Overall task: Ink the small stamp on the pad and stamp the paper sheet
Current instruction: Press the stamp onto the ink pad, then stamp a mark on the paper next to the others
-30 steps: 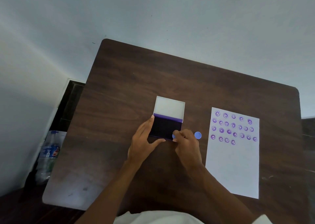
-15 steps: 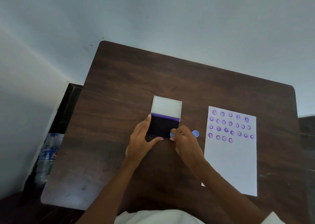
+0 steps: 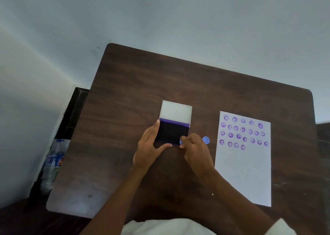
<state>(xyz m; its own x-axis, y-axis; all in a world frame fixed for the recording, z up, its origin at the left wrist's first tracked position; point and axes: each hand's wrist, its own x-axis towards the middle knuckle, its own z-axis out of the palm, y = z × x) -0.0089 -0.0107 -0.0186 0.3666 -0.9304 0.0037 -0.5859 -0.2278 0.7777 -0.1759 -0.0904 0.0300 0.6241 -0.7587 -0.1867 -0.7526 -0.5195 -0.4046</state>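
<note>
The ink pad (image 3: 172, 132) lies open at the middle of the dark wooden table (image 3: 135, 91), its dark purple surface showing and its white lid (image 3: 175, 111) folded back. My left hand (image 3: 150, 147) rests on the pad's left and near edges, fingers spread. My right hand (image 3: 195, 149) pinches a small blue stamp (image 3: 180, 142) at the pad's near right corner; I cannot tell whether it touches the ink. A white paper sheet (image 3: 243, 172) lies to the right, its upper part covered with several purple round prints.
A small blue round cap (image 3: 206, 140) lies between the pad and the sheet, partly behind my right hand. A plastic bottle (image 3: 53, 163) stands on the floor left of the table. A pale wall runs behind the table's far edge.
Hands, pad and stamp keep almost the same pose. The whole scene has only shifted slightly in the frame with my head.
</note>
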